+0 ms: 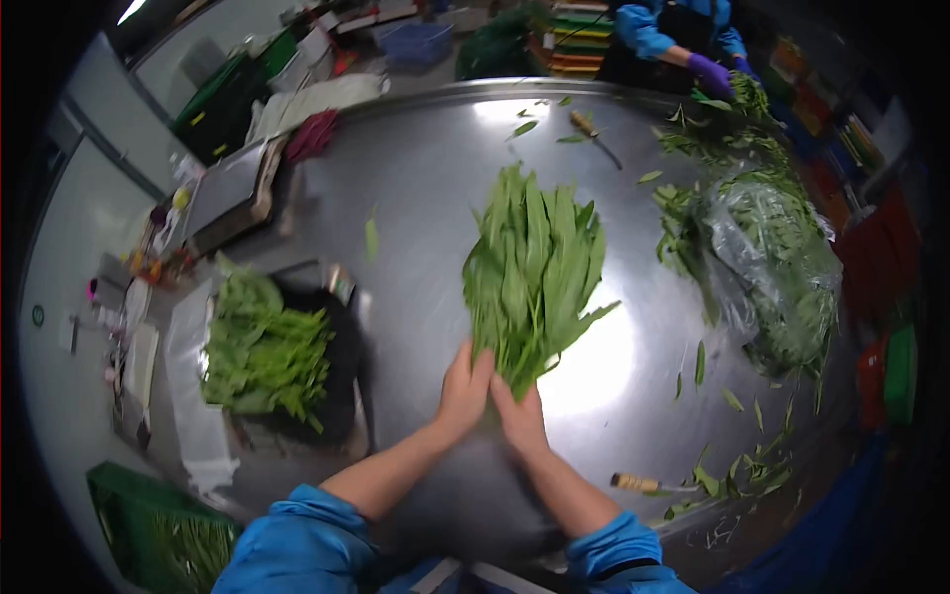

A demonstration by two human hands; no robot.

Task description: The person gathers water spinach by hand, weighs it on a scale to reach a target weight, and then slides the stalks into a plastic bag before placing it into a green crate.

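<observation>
The bunch of long-leaved greens (534, 262) lies above the steel table (411, 287), its long axis running away from the person: leaf tips toward the far edge, stem ends toward the body. A clear plastic bag (737, 238) at right has leafy greens in and around it; 1 green crate (111, 500) at lower left contains long green stems (193, 544). The left hand (463, 394) and right hand (520, 414) pinch the bunch's stem end between them, the leaves fanning out beyond both.
</observation>
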